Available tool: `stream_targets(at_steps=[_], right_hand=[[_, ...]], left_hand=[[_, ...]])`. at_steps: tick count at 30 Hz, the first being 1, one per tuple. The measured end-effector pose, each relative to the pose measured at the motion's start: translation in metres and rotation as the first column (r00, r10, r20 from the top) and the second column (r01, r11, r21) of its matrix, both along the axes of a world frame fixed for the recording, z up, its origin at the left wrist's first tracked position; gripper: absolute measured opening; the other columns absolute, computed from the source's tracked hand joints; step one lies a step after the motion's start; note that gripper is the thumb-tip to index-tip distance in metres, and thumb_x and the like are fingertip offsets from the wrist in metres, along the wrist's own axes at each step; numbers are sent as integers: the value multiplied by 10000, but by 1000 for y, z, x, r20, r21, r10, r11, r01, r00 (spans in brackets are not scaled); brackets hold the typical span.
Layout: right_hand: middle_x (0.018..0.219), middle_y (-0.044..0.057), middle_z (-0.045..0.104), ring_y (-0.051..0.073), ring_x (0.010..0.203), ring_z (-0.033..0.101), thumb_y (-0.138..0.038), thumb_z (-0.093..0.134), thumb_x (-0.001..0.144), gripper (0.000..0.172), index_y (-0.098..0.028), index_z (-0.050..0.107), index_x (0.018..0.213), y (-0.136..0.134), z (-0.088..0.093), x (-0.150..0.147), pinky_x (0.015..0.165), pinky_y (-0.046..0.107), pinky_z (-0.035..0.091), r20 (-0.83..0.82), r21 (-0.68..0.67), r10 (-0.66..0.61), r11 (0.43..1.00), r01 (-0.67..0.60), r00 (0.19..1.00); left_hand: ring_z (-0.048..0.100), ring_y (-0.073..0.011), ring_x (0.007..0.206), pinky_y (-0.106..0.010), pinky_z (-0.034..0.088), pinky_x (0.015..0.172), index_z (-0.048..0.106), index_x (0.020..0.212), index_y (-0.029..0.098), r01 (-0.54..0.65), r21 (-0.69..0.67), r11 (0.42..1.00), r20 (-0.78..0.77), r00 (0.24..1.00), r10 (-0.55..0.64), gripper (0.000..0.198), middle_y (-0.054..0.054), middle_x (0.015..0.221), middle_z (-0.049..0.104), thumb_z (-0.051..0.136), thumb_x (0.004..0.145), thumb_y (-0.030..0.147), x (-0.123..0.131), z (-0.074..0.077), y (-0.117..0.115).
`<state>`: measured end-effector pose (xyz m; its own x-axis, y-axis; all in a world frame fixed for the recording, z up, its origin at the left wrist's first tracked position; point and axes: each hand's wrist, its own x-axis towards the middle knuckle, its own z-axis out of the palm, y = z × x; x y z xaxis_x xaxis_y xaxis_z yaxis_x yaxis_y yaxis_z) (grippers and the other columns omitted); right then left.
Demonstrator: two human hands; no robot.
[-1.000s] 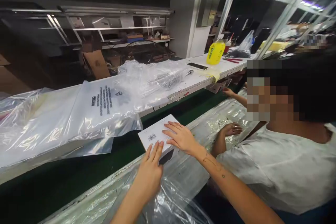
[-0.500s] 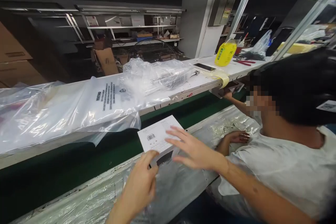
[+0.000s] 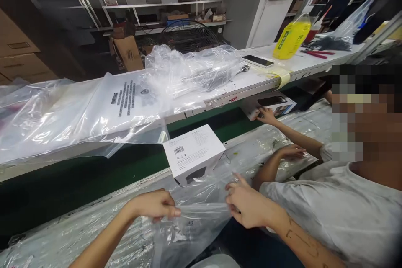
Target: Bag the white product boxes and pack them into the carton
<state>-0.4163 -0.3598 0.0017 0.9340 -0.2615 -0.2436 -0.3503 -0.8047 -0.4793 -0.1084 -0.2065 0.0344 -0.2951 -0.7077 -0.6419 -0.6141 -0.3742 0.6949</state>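
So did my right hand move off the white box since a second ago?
Yes. The right hand has come back toward the body, off the white box that sits on the green belt, and now pinches the clear plastic bag.

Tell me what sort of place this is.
Most likely a factory packing line. A green conveyor belt carries a white box with a barcode, clear plastic bags lie stacked on the bench beyond it, and a co-worker sits alongside at the same belt.
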Motion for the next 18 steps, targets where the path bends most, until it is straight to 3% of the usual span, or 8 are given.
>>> stream_targets(at_steps=[2, 4, 7, 9, 11, 14, 16, 18], right_hand=[[712, 22, 628, 213, 833, 615, -186, 552, 802, 108, -203, 613, 715, -18, 8, -7, 1032, 462, 418, 166, 93, -37, 995, 21, 986], [719, 10, 633, 173, 712, 583, -277, 527, 884, 155, -208, 627, 788, -42, 15, -9, 862, 366, 487, 290, 246, -151, 966, 79, 945], [734, 34, 651, 184, 702, 577, -425, 556, 920, 287, -195, 653, 780, -84, 24, 9, 680, 312, 449, 458, 368, -372, 906, 209, 807], [815, 52, 684, 206, 775, 596, -470, 613, 885, 299, -189, 682, 811, -112, 26, 37, 716, 325, 450, 542, 425, -484, 863, 273, 687], [850, 43, 681, 201, 805, 590, -499, 691, 813, 316, -186, 693, 851, -135, 23, 77, 739, 320, 450, 561, 516, -551, 816, 259, 618], [725, -13, 597, 140, 692, 521, -564, 758, 712, 416, -170, 660, 801, -156, 10, 143, 664, 271, 424, 500, 683, -635, 707, 182, 589], [649, -29, 543, 115, 617, 481, -609, 728, 734, 470, -152, 618, 722, -160, -1, 175, 601, 255, 407, 456, 745, -680, 644, 172, 574], [637, -26, 544, 108, 589, 494, -595, 686, 813, 476, -141, 597, 703, -161, -4, 183, 583, 257, 434, 450, 759, -713, 622, 190, 537]], left_hand=[[405, -127, 507, -261, 298, 543, 653, 611, 183, -101, -72, 992, -183, 979, 86, 483, 9, 516, 490, 612, 825, 614, 9, -17, -3], [402, -127, 539, -264, 295, 562, 697, 618, 172, -245, -134, 960, -346, 919, 187, 492, -10, 542, 526, 653, 794, 629, 10, -26, -4], [401, -119, 496, -260, 301, 533, 675, 571, 155, -533, -135, 835, -569, 731, 375, 527, -14, 501, 509, 730, 700, 663, -1, -28, -5], [354, -94, 452, -241, 269, 491, 629, 561, 155, -777, -105, 620, -660, 521, 542, 497, 12, 473, 459, 773, 678, 617, -11, -24, -9], [325, -75, 436, -220, 247, 465, 622, 601, 157, -950, -63, 306, -703, 260, 662, 430, 41, 471, 425, 817, 652, 538, -15, -18, -18], [407, -74, 477, -193, 298, 475, 650, 663, 156, -997, -50, -67, -725, -10, 689, 387, 50, 525, 488, 882, 554, 446, -6, -14, -44], [466, -83, 503, -194, 348, 499, 647, 668, 155, -988, -46, -146, -704, -72, 707, 400, 47, 550, 538, 895, 501, 421, 7, -17, -64], [511, -110, 501, -225, 396, 514, 633, 644, 147, -989, -34, -145, -669, -85, 738, 420, 29, 548, 575, 903, 447, 401, 22, -26, -82]])
